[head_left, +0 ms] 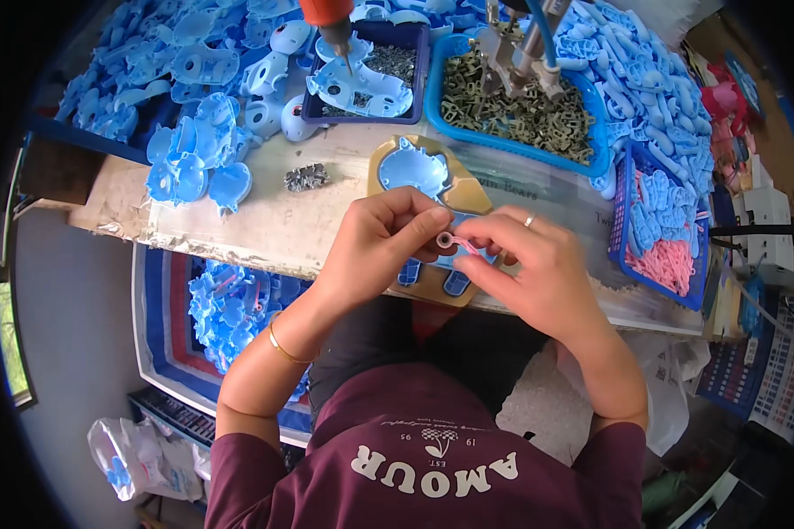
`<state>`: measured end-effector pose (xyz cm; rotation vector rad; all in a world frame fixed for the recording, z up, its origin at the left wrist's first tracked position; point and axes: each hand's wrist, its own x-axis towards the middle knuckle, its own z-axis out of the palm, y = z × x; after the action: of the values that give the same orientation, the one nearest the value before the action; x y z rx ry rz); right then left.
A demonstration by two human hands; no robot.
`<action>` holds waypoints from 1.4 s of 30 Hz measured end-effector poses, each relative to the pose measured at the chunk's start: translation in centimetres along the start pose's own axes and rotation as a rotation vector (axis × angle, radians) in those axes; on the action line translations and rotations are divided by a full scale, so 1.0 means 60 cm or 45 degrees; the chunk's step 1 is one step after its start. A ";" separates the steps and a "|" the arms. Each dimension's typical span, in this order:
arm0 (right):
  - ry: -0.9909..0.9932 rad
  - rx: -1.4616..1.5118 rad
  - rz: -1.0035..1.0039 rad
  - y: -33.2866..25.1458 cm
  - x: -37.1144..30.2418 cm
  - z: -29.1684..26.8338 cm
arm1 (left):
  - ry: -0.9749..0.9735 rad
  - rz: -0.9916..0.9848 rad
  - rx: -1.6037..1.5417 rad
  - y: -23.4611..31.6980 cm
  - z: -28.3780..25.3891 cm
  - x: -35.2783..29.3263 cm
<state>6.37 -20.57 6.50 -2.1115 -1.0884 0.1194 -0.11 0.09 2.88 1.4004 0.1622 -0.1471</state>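
Over the front edge of the table, my left hand [381, 236] and my right hand [538, 269] meet, fingertips pinched together. Between them is a small pink plastic part [463, 243] with a round ring-shaped end. The ring lies at my left thumb and fingertips, and the pink strip runs into my right fingers. Beneath both hands lies a tan jig board [469, 196]. A light blue hollow shell [412, 169] sits in its upper recess, and small blue pieces [456, 282] rest in its lower part, partly covered by my hands.
An orange-red power screwdriver [328, 18] hangs above a dark blue tray [422, 66] of screws. Metal tooling [525, 53] overhangs a blue tray [450, 128] of olive-green parts. Blue shells [194, 145] pile left; a blue basket [631, 256] with blue and pink pieces stands right.
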 end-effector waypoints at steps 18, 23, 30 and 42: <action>-0.135 -0.321 -0.151 0.036 0.059 0.081 | 0.303 0.721 1.119 -0.022 -0.071 -0.017; -0.230 -0.289 -0.227 0.044 0.075 0.078 | 0.173 0.918 1.275 -0.023 -0.072 -0.014; -0.272 -0.299 -0.126 0.041 0.078 0.079 | 0.146 0.933 1.318 -0.028 -0.075 -0.014; -0.170 -0.350 0.087 0.028 0.025 0.040 | -0.104 0.965 1.661 -0.038 -0.070 -0.027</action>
<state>7.51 -18.67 4.02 -2.4165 -1.1650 0.1526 -2.29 3.90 0.33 2.6327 -0.6574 0.4029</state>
